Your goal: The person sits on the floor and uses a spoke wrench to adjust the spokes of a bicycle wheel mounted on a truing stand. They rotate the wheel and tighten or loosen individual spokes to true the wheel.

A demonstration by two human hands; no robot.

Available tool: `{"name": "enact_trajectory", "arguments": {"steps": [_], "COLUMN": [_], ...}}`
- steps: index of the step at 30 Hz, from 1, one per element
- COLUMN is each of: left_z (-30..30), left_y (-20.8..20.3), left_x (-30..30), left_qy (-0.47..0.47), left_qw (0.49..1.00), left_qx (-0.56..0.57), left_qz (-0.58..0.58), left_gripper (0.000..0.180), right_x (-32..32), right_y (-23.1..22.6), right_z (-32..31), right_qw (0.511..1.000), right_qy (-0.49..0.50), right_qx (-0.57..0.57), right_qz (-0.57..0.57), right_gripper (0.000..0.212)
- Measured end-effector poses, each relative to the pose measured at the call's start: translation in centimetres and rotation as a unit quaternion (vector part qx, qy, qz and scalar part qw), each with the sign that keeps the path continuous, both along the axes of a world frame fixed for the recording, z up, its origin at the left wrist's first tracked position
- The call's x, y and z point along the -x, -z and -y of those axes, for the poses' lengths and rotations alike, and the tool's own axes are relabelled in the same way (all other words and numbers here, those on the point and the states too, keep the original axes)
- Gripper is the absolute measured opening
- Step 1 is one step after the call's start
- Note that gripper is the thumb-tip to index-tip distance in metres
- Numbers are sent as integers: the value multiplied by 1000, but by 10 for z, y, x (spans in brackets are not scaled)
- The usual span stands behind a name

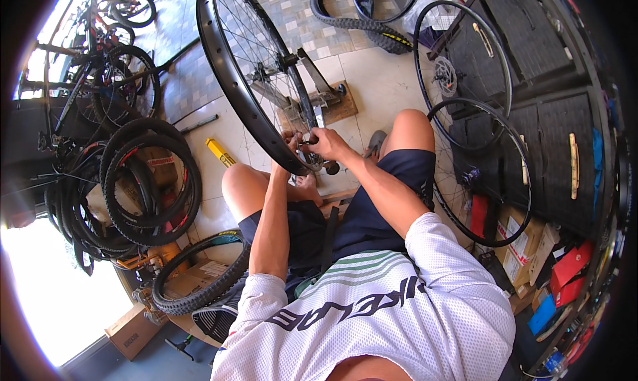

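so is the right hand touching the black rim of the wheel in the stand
Touching. The head view shows the right hand closed at the lower edge of the black rim, fingers overlapping it, no gap visible.

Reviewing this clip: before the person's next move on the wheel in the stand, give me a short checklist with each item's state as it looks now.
1. Wheel seated in the truing stand: ok, the hub sits between the stand's uprights.
2. Stand base on its wooden board: ok, it rests flat on the tiled floor.
3. Left hand at the rim's lower edge: ok, its fingers are at the rim.
4. Right hand grip: cannot tell whether a small tool is pinched in it; the fingers are curled shut beside the rim.
5. Spoke condition near the hands: cannot tell, too fine to see.
6. Yellow tool on the floor: ok, it lies apart from the wheel.
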State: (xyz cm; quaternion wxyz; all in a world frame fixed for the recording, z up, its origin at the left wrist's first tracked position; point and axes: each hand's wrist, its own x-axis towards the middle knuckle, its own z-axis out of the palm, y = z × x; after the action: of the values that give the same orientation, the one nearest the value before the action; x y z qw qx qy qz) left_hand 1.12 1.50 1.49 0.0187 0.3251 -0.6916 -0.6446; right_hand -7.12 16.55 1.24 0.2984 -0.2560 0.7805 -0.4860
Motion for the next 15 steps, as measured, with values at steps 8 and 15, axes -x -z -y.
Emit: {"name": "enact_trajectory", "arguments": {"steps": [8,15], "left_z": [-3,5], "left_y": [13,16], "left_x": [4,-6], "left_qy": [-2,4], "left_qw": [999,998], "left_qx": [15,-33], "left_qz": [-46,-52], "left_gripper": [29,30], "right_x": [15,19], "right_y": [14,0], "right_z": [-12,-17], "right_qw": [995,969], "right_qy": [-18,62], "right_qx": [89,162], "right_qz": [33,178], "right_gripper": [24,18]}}
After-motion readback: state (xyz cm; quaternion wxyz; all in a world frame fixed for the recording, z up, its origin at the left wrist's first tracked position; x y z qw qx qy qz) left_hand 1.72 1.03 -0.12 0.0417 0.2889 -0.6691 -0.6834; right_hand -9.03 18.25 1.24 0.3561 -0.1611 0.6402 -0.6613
